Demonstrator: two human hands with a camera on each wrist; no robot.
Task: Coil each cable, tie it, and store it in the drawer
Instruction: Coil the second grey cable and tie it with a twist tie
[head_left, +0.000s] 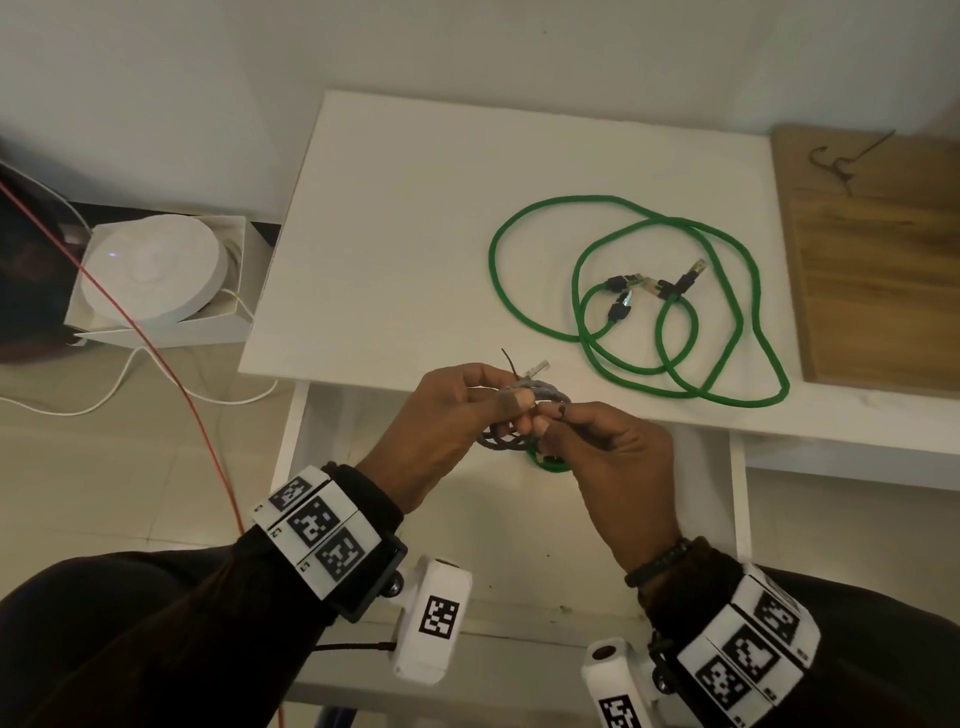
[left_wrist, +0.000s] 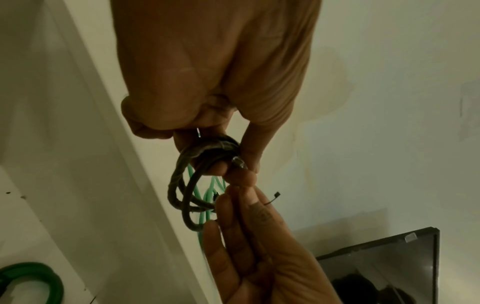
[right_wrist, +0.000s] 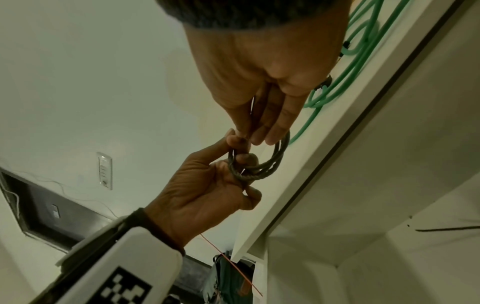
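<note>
A grey cable (head_left: 498, 441) is wound into a small coil over the open drawer (head_left: 291, 431). My left hand (head_left: 514, 410) grips the coil at its top, and a clear plug sticks up from it. My right hand (head_left: 550, 415) pinches a thin black tie (head_left: 511, 364) against the coil. In the left wrist view the left hand (left_wrist: 233, 162) holds the coil (left_wrist: 182, 185), and the tie (left_wrist: 272, 198) pokes out beside the right hand (left_wrist: 241, 185). The right wrist view shows the right hand (right_wrist: 249, 135) meeting the left hand (right_wrist: 239, 162) at the coil (right_wrist: 270, 164).
Loose green cables (head_left: 492, 260) sprawl over the white table (head_left: 415, 208). A coiled green cable (head_left: 550, 465) lies in the drawer. A wooden board (head_left: 872, 260) at the right carries another dark tie (head_left: 841, 161). On the floor at the left are a boxed white round device (head_left: 150, 270) and a red wire (head_left: 171, 374).
</note>
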